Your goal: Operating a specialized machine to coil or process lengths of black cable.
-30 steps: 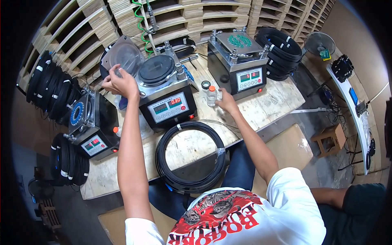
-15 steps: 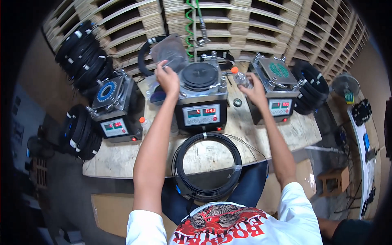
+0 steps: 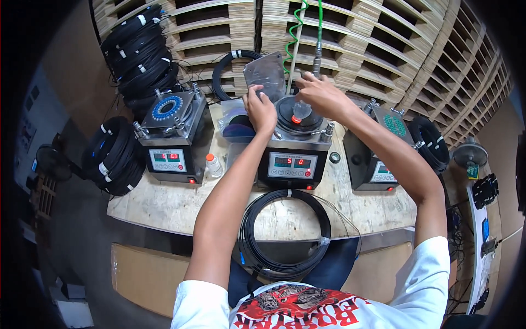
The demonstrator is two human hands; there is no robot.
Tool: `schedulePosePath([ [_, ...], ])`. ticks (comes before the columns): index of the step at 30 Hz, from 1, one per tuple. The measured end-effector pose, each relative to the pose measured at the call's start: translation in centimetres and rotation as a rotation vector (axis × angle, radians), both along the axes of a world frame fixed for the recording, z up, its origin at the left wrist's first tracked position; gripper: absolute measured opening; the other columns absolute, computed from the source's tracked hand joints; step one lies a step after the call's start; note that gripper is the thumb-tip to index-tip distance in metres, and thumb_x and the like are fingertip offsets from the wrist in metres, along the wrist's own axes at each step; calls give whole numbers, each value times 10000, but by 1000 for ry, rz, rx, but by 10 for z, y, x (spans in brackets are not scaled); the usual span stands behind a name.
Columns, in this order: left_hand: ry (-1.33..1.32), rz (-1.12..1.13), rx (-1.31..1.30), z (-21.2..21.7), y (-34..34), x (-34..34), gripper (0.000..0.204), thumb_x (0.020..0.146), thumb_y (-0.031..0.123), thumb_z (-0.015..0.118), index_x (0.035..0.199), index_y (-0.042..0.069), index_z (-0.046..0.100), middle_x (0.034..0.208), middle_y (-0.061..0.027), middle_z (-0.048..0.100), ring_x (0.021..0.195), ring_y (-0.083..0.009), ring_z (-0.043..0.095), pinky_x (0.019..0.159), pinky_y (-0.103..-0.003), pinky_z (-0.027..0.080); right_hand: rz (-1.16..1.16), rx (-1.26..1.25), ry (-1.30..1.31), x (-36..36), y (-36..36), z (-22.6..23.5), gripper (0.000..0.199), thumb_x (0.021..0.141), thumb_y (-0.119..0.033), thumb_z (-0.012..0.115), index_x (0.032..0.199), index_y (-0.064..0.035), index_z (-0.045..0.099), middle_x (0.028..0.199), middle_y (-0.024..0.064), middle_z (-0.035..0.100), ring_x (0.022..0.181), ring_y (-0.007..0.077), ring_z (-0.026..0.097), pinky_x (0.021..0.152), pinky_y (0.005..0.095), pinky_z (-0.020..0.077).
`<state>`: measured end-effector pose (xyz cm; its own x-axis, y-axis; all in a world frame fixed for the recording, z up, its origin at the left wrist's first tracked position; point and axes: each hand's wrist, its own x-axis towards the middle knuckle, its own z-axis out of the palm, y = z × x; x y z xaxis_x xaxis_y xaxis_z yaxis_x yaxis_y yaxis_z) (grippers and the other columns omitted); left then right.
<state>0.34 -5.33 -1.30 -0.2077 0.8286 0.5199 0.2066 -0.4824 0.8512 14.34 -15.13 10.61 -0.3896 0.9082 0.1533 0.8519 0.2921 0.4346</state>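
Polishing machine (image 3: 293, 148), the middle one of three on the wooden bench (image 3: 164, 205), is where both hands work; it stands behind a flat coil of black cable (image 3: 285, 233) lying at the bench's near edge. Going from the left: black cable coils (image 3: 112, 156) hang off the bench end, and more are stacked (image 3: 139, 46) against the pallets; the left machine (image 3: 172, 137) carries a blue-ringed fixture on top, with a small orange-capped bottle (image 3: 212, 164) just beside it. The left hand (image 3: 260, 109) pinches the lower edge of a thin grey disc (image 3: 267, 74), fingers closed on it and tilting it upright, seemingly to keep it clear of the round black platen. The right hand (image 3: 323, 94) curls over the platen's far rim, touching a small clear bottle with an orange cap (image 3: 298, 112); whether it grips it is unclear. A third machine (image 3: 381, 151) stands at the right with another coil (image 3: 430, 142) beside it. Stacked wooden pallets (image 3: 372, 44) wall the back; a green coiled hose (image 3: 296, 33) hangs down.
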Motion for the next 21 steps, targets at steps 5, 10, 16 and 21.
schedulePosePath([
  [5, -26, -6, 0, 0, -1, 4, 183, 950, 74, 529, 1122, 88, 587, 1132, -167, 578, 1109, -387, 563, 943, -468, 440, 93, -5, -18, -19, 43, 3, 169, 812, -41, 681, 939, -134, 743, 1244, 35, 585, 1263, 252, 495, 843, 522, 516],
  [10, -20, -41, -44, 5, -8, 3, 183, 945, 62, 531, 1119, 66, 587, 1111, -161, 586, 1087, -368, 569, 936, -450, 445, 28, 99, 7, 11, 74, -8, 141, 835, -65, 664, 938, -126, 738, 1278, 42, 592, 1325, 256, 470, 885, 562, 507],
  [16, -26, -5, 3, 3, -6, 4, 191, 934, 39, 538, 1116, 67, 588, 1113, -148, 586, 1068, -350, 582, 932, -441, 451, -141, -17, -6, 51, 55, -3, 126, 846, -48, 637, 919, -108, 720, 1371, 32, 562, 1296, 247, 476, 895, 576, 492],
  [21, -10, -6, -18, -1, 1, 2, 199, 930, 58, 553, 1124, 89, 579, 1136, -161, 579, 1100, -393, 567, 940, -475, 444, -31, 21, -92, 45, 11, 3, 101, 801, -48, 680, 884, -93, 714, 1225, 23, 579, 1247, 233, 488, 849, 498, 487],
])
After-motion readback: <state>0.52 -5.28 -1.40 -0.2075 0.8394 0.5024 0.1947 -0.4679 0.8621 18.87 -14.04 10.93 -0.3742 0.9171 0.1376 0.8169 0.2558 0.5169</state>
